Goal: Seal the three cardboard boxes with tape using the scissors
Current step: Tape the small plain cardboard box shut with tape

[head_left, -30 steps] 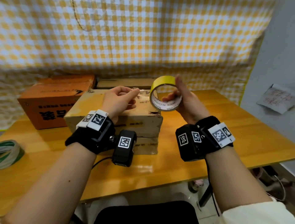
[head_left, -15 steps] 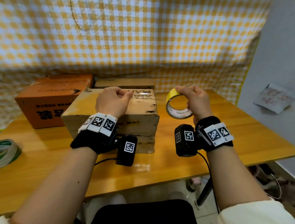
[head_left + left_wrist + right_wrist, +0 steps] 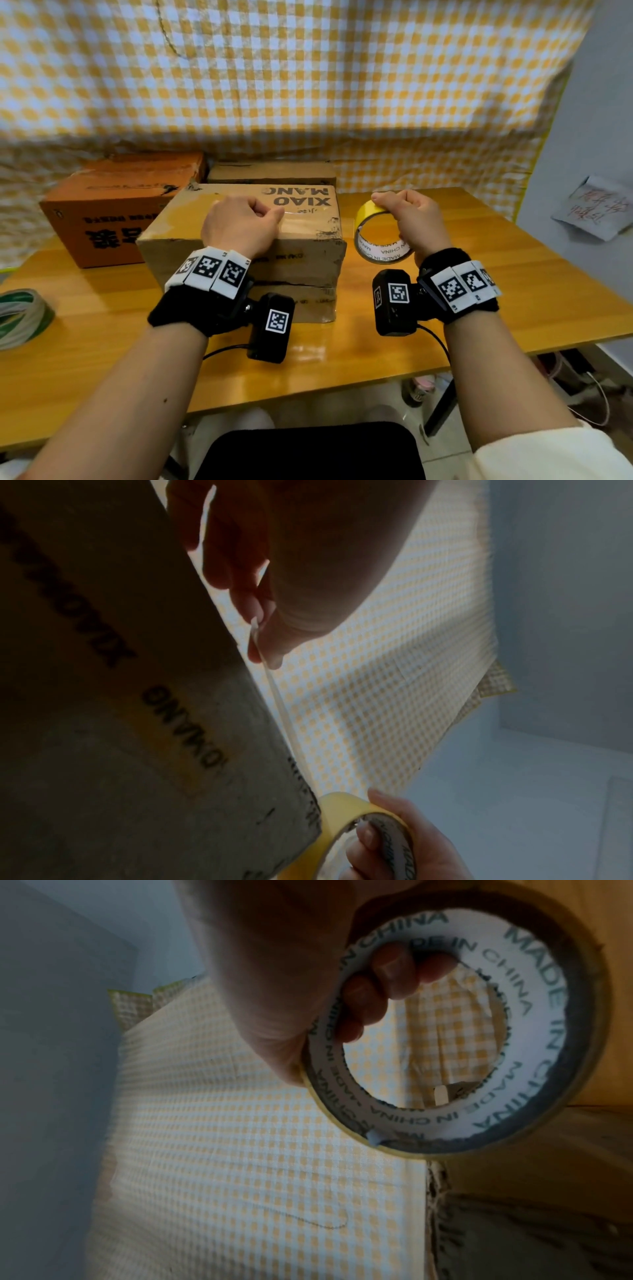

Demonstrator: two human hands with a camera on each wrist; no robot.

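A brown cardboard box (image 3: 191,233) printed XIAO MANG lies on a lower brown box (image 3: 308,303) at the table's middle. My left hand (image 3: 239,228) rests on its top and pinches the end of a clear tape strip (image 3: 277,696). The strip runs right, over the box's right edge, to a yellow tape roll (image 3: 376,240). My right hand (image 3: 411,216) grips the roll beside the box, with its fingers (image 3: 387,972) through the core (image 3: 548,1015). An orange box (image 3: 120,209) stands at the left and a third brown box (image 3: 270,173) behind. No scissors show.
A green and white roll (image 3: 17,318) lies at the table's left edge. Checked cloth (image 3: 308,85) hangs close behind the boxes. A grey wall with a paper note (image 3: 592,212) stands to the right. The wooden table (image 3: 513,291) extends to the right of the roll.
Both hands came down from above the box. The left hand brought the tape end onto the box top; the right hand carried the roll rightwards past the box's edge, drawing the strip out.
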